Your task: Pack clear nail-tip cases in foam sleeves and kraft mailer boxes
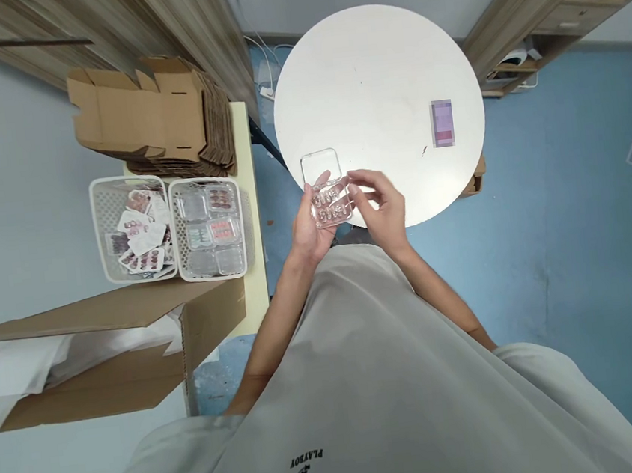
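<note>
In front of my body, over the near edge of the round table, my left hand (311,226) holds a small clear plastic case (331,205). Its hinged lid (320,167) stands open on the far side. Two rows of small shiny pieces, which look like press-on nails, lie in the case. My right hand (384,210) is at the case's right edge, with thumb and forefinger drawn close together there. Whether something small is between those fingertips is too fine to make out.
The white round table (372,72) bears a blurred purple item (443,124). To the left, flattened cardboard boxes (139,112) lie stacked. Beside them are a white basket (102,236) of nail cards and another basket (247,228) of clear cases. An opened carton (212,322) stands nearer.
</note>
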Demonstrator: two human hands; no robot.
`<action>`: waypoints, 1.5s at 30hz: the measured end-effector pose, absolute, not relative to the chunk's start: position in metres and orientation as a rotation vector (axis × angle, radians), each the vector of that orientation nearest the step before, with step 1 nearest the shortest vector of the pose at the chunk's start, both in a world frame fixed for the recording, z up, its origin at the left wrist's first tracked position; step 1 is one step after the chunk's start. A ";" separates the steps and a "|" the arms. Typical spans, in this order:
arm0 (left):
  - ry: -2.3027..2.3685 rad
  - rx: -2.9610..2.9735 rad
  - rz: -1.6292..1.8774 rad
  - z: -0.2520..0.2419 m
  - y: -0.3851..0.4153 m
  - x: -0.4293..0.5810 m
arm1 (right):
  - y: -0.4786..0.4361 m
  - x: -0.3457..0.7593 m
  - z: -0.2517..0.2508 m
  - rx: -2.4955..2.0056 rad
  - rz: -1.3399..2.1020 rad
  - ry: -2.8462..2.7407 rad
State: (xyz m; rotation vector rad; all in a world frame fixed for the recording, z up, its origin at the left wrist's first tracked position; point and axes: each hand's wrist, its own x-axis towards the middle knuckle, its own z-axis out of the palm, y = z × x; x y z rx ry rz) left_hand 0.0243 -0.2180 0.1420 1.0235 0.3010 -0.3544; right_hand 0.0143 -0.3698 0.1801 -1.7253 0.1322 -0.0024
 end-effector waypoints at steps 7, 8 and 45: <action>0.216 0.935 -0.568 0.143 -0.213 0.026 | -0.398 0.040 0.150 -1.658 0.085 0.193; 0.212 0.924 -0.586 0.144 -0.213 0.026 | -0.398 0.043 0.147 -1.640 0.095 0.188; 0.258 1.206 -0.432 0.122 -0.206 0.040 | -0.388 0.032 0.139 -1.439 0.434 0.352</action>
